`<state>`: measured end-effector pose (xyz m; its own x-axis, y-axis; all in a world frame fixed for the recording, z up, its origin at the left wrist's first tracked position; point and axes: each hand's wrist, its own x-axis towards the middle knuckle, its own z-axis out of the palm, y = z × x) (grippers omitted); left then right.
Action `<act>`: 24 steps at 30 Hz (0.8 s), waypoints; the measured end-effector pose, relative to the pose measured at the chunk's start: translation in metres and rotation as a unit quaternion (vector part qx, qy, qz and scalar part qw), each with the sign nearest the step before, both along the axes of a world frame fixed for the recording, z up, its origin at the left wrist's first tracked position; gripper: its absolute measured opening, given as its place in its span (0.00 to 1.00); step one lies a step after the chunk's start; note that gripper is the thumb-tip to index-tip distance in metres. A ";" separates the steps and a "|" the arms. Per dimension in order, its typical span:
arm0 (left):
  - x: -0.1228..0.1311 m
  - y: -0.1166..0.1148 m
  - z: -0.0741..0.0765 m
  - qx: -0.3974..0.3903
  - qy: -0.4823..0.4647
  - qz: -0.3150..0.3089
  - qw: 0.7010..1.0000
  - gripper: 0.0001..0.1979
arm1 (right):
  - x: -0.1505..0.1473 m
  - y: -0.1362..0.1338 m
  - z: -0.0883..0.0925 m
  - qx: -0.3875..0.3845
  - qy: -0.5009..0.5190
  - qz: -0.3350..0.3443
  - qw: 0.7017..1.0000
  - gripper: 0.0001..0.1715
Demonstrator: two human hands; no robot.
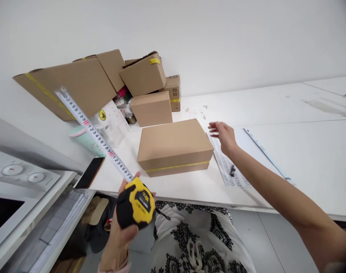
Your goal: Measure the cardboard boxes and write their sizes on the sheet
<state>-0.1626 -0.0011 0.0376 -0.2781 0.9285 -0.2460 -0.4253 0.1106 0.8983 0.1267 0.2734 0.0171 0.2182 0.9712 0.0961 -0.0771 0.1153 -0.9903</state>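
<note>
My left hand grips a yellow and black tape measure in front of the table edge. Its white blade sticks out up and to the left, showing black and red numbers. A closed brown cardboard box with a yellow strip along its lower side sits on the table, to the right of the tape measure. Just past the box's right end, my right hand hovers with fingers loosely bent and apart, nothing in them. Below that hand lies a printed sheet.
Several cardboard boxes are stacked against the wall at the back left. A mint tumbler and a white carton stand before them. A dark flat object lies at the table's left edge, near a white appliance. A small black item rests on the sheet.
</note>
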 end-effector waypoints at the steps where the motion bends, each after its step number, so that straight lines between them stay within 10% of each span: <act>1: -0.008 0.005 -0.008 0.040 0.029 0.013 0.999 0.52 | 0.006 -0.016 -0.012 -0.021 -0.006 0.017 1.000 0.23; 7: -0.042 0.035 -0.047 0.122 0.018 -0.047 0.991 0.49 | 0.013 -0.084 -0.025 -0.055 -0.052 0.185 0.980 0.36; 18: -0.026 0.066 0.063 0.218 0.069 -0.009 0.974 0.40 | 0.005 -0.068 0.061 0.009 -0.190 0.108 0.976 0.46; 24: 0.001 0.026 0.045 0.220 0.008 -0.078 0.972 0.42 | -0.007 -0.015 0.056 -0.004 -0.255 0.090 0.963 0.37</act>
